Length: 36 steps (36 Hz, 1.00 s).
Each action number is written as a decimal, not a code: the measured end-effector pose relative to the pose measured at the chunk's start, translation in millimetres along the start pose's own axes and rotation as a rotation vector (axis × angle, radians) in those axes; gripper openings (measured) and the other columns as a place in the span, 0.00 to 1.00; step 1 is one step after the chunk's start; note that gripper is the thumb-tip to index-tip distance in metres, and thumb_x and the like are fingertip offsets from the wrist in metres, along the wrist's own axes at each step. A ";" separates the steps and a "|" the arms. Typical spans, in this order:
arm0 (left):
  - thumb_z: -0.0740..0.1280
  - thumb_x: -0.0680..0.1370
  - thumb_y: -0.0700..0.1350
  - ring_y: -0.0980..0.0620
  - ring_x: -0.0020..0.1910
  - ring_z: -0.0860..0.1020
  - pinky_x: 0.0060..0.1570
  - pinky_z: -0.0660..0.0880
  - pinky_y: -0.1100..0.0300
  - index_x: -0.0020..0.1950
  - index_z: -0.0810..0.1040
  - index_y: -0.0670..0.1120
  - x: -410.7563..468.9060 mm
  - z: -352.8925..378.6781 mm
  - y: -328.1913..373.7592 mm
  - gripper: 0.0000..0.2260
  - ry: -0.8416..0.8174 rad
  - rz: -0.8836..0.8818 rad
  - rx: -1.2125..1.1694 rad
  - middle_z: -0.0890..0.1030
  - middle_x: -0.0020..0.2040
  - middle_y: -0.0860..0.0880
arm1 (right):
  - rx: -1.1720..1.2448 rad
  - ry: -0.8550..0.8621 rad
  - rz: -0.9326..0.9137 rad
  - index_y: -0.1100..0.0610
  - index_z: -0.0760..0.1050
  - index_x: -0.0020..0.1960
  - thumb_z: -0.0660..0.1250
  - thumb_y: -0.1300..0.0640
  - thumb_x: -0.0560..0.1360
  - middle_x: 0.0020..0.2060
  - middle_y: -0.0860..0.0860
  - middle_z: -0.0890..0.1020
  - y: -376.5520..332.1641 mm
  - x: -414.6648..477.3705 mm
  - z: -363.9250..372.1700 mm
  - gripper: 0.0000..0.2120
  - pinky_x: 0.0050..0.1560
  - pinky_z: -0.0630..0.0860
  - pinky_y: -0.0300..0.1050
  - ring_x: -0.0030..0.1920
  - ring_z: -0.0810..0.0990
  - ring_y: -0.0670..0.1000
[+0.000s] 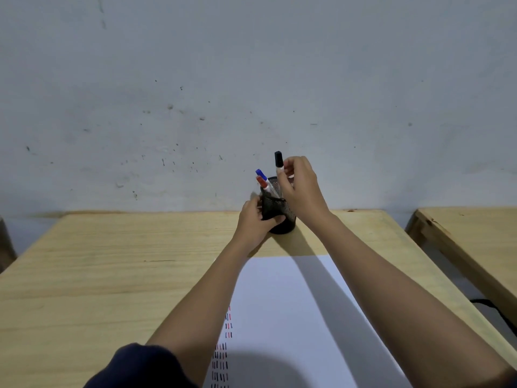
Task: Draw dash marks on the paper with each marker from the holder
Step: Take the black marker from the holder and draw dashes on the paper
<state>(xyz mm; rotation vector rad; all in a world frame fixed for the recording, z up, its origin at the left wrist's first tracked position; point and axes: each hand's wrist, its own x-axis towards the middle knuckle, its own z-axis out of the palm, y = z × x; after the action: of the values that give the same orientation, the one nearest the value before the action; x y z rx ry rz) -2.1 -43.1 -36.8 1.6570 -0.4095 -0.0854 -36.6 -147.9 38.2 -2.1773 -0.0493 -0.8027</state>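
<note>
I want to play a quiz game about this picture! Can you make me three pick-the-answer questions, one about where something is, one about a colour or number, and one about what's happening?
1. Where is the mesh holder?
A. On the paper
B. At the far edge of the table, near the wall
C. On the floor

2. What cap colour has the marker in the right hand?
A. Black
B. Green
C. Yellow

3. What is the left hand doing?
A. Drawing
B. Lying flat
C. Gripping the holder

Answers: B, it stands beyond the paper by the wall. A, the cap above the fingers is black. C, it wraps the holder's side.
</note>
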 end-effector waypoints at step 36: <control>0.70 0.74 0.39 0.52 0.40 0.82 0.54 0.78 0.57 0.47 0.82 0.44 -130.2 -59.9 82.5 0.04 -0.085 0.110 0.040 0.82 0.41 0.45 | -0.178 -0.431 -0.218 0.55 0.68 0.46 0.61 0.58 0.77 0.44 0.52 0.71 -43.0 -117.3 -44.6 0.02 0.47 0.73 0.48 0.44 0.74 0.55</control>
<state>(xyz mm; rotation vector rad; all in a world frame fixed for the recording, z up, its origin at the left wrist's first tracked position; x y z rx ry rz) -123.7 48.5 27.8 1.6715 -0.5688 -0.0662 -166.3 -124.1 22.8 -2.5109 -0.4546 -0.4526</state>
